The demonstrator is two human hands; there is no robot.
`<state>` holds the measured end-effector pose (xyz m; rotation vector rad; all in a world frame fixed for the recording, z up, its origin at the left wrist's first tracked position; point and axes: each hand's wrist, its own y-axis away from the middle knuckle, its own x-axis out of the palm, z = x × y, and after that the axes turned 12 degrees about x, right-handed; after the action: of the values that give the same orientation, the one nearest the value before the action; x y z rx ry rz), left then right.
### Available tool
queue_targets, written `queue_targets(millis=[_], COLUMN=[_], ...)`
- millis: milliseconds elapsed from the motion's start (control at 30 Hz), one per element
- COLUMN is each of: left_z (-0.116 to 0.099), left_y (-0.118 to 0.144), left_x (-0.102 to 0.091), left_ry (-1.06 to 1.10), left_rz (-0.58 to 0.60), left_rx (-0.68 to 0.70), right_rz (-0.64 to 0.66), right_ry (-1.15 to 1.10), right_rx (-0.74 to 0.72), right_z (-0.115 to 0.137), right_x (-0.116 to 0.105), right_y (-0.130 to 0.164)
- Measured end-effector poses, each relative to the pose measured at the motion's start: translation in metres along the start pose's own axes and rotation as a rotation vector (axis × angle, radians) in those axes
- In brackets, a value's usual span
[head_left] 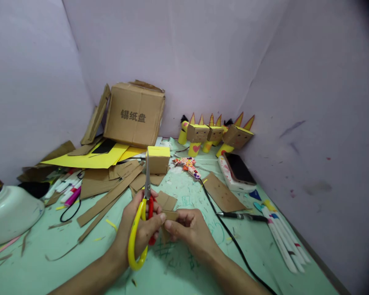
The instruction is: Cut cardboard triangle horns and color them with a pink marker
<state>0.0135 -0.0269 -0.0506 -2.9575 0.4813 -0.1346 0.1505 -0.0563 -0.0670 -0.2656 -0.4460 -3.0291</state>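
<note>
In the head view my left hand (144,225) is closed, with a pair of scissors (137,237) hanging on it, blades pointing up and away. One scissor handle is yellow, the other red. Thumb and fingers of my left hand also pinch a small folded piece of cardboard (171,214). My right hand (192,231) pinches the same piece from the other side. Just beyond the hands lies a loose cardboard scrap (167,200). Behind the scissor blades stands a small cardboard box with a yellow top (158,164).
Cardboard strips (110,198), yellow paper (89,157) and a large carton (135,114) fill the left. A floral glue gun (189,166) trails a black cord. Several cardboard-headed figures (198,134) stand at the back. A phone (240,168), a pen (242,216) and markers (279,237) lie right.
</note>
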Motion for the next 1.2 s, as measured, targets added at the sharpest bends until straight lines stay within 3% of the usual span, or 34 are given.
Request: queue_targets(millis=[100, 333, 633, 700, 833, 933, 1067, 1200], left_z=[0.002, 0.01, -0.001, 0.001, 0.011, 0.011, 0.001, -0.007], left_y=[-0.001, -0.004, -0.005, -0.007, -0.012, -0.01, -0.003, -0.001], left_x=[-0.001, -0.006, -0.001, -0.003, -0.01, -0.009, 0.001, 0.002], left_ry=[0.018, 0.044, -0.018, -0.019, 0.043, 0.074, 0.047, -0.005], left_rz=[0.007, 0.042, -0.01, -0.053, -0.1, -0.099, -0.065, -0.024], left_rx=[0.01, 0.023, -0.013, 0.011, 0.083, 0.055, 0.003, 0.022], right_rz=[-0.035, 0.11, 0.075, 0.011, -0.243, -0.341, -0.256, -0.098], right_ry=[-0.04, -0.122, -0.029, -0.01, 0.085, 0.218, 0.28, 0.125], right_rx=[0.02, -0.052, -0.057, -0.047, -0.071, -0.15, -0.146, -0.032], right_z=[-0.004, -0.002, -0.005, -0.003, 0.002, 0.007, 0.01, 0.009], right_x=[-0.003, -0.009, -0.016, -0.022, -0.036, -0.035, -0.016, -0.006], right_y=[-0.002, -0.004, -0.007, -0.009, -0.013, -0.01, -0.002, -0.001])
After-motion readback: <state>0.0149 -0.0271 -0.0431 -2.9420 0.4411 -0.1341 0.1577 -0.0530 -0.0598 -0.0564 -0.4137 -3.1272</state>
